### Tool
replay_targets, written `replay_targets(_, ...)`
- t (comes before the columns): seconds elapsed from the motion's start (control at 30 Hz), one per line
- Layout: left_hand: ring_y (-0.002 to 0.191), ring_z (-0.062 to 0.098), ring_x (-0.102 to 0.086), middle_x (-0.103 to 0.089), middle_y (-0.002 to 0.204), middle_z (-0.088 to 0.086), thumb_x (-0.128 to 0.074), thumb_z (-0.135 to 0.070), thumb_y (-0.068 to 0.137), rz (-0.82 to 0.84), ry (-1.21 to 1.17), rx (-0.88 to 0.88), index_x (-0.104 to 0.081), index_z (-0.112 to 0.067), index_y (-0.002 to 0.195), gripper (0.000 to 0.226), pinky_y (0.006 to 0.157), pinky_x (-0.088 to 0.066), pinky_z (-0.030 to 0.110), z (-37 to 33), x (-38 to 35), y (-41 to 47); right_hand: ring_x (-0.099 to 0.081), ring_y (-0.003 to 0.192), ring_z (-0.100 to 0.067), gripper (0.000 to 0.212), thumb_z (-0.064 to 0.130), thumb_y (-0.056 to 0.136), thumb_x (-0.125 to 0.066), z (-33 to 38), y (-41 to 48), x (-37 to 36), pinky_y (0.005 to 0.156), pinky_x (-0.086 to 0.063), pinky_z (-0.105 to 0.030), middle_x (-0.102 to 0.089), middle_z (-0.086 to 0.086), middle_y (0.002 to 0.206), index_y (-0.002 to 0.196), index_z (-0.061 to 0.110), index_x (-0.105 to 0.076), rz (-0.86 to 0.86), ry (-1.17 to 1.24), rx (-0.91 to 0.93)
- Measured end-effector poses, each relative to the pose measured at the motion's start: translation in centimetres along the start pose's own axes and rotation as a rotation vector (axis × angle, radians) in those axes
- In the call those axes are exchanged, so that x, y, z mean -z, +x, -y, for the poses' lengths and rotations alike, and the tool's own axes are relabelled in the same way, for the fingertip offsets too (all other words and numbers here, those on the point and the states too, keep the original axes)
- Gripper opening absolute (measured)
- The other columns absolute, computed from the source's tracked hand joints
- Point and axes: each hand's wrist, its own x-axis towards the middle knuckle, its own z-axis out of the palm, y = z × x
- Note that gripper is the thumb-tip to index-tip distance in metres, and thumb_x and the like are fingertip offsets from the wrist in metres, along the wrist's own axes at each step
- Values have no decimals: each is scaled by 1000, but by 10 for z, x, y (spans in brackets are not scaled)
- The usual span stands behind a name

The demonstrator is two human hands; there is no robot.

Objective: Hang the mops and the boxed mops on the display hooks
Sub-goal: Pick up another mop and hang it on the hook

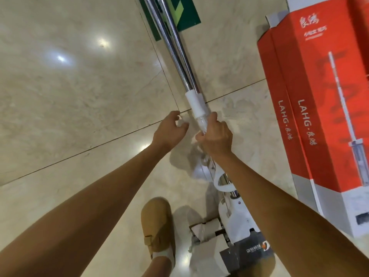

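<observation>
While right hand (216,136) grips mops (196,104) mid-pole | left hand (169,130) loose, empty, just beside them

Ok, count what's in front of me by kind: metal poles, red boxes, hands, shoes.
Metal poles: 2, held by the right hand
Red boxes: 1 certain, cut off at the frame edge
Hands: 2, the left hand holding nothing
Shoes: 1
Total: 6
</observation>
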Motion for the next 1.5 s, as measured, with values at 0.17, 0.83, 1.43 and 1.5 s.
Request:
replay_targets(0.17, 128, 22, -48, -45, 144, 7, -53, -28, 97, -30, -487, 24, -24, -14, 150, 62, 93, -38, 27, -68, 15, -19, -61, 91, -30, 46, 28, 86, -63, -3, -26, 56, 69, -43, -33, -63, -9, 105, 124, 13, -43, 140, 327, -68)
replay_targets(0.83, 76, 4, -61, -61, 86, -6, -37, -22, 104, -50, -571, -367, -48, -11, 123, 25, 58, -52, 13, -295, 53, -243, -48, 67, -11, 37, 49, 100, -33, -64, -177, 282, 56, -33, -25, -47, 5, 71, 78, 24, -47, 272, 747, -68)
replay_targets(1.43, 76, 17, -62, -60, 89, 17, -43, -22, 102, -54, -490, -761, -54, -25, 89, 17, 69, -56, 27, -485, 91, -594, -63, 95, -24, 41, 47, 96, -48, -97, -415, 583, 80, -44, -33, -65, -11, 100, 115, 13, -59, 267, 964, -9)
replay_targets(1.5, 80, 23, -59, -61, 87, 12, -45, -22, 101, -45, -457, -810, -56, -21, 96, 12, 79, -54, 40, -490, 91, -626, -58, 82, -14, 20, 41, 97, -48, -97, -444, 608, 71, -42, -28, -63, 2, 92, 106, 27, -59, 208, 1028, 5)
